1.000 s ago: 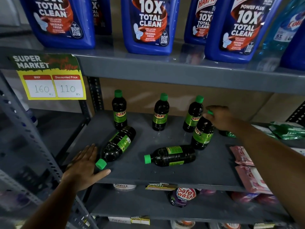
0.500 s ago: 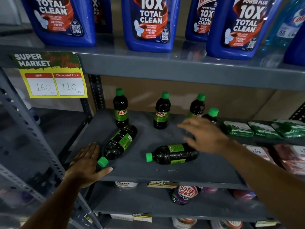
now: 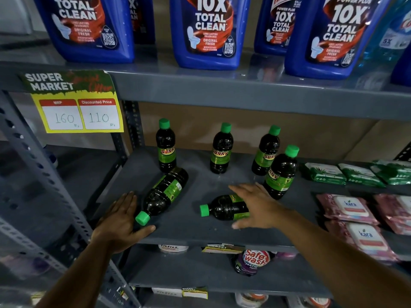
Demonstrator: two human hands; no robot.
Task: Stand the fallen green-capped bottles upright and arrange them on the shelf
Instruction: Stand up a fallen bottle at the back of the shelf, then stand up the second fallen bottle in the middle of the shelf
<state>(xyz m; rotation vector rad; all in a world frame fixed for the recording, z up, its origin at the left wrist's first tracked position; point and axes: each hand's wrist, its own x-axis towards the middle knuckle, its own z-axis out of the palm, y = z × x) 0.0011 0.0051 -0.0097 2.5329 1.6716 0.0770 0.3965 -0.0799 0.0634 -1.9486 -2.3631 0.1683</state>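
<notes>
Upright green-capped bottles (image 3: pixel 221 150): four, at shelf (image 3: pixel 200 227) rear.
Fallen bottles (image 3: pixel 165 193): two, near front edge.
Left hand (image 3: pixel 120 221): flat, fingers spread, on shelf.
Right hand (image 3: pixel 255 205): open over right fallen bottle (image 3: pixel 224 207).

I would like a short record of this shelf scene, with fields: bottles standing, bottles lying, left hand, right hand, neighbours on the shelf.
bottles standing: four; three in a back row, the left one, plus one in front at right
bottles lying: two; left fallen bottle, middle fallen bottle
left hand: flat on the shelf edge, open, holding nothing
right hand: open over the middle fallen bottle, not closed on it
neighbours on the shelf: green packs, pink packs
</notes>
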